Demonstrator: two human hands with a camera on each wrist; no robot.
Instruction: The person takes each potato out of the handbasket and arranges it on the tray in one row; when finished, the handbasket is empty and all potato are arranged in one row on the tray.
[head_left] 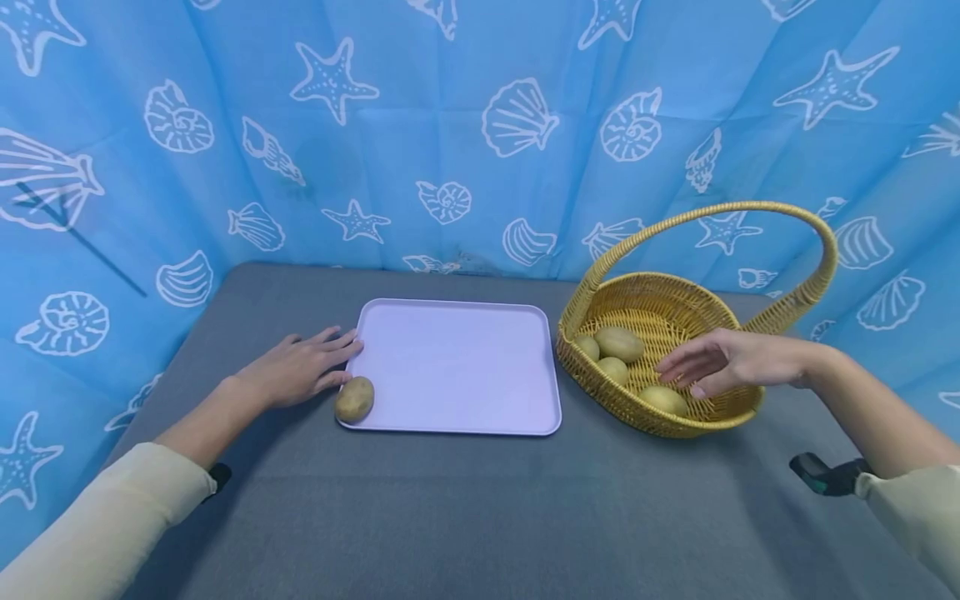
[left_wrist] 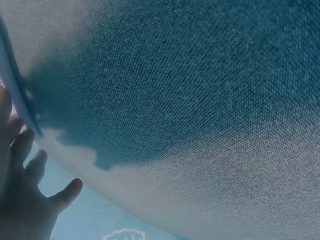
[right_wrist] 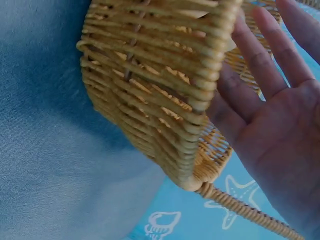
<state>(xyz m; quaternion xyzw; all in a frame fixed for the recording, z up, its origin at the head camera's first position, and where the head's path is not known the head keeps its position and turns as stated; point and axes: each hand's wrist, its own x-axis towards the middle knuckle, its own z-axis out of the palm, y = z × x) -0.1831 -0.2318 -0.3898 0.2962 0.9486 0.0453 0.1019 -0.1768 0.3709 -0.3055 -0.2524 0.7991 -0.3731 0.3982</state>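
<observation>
My left hand [head_left: 303,368] lies at the left edge of a pale lilac tray [head_left: 457,367], its fingertips at the rim and fingers extended. Just below the thumb, a potato [head_left: 355,399] rests over the tray's front left corner. To the right stands a wicker basket [head_left: 652,421] with a tall arched handle, holding several potatoes [head_left: 619,343]. My right hand [head_left: 738,362] hovers over the basket's right side with nothing in it, fingers loosely extended. In the right wrist view, the basket's woven wall [right_wrist: 150,90] hides part of the fingers [right_wrist: 260,57].
A grey cloth [head_left: 465,508] covers the table. Behind it hangs a blue curtain [head_left: 420,142] printed with white shells and starfish. The basket's handle [head_left: 720,207] rises high above its bowl and stands beyond the right hand.
</observation>
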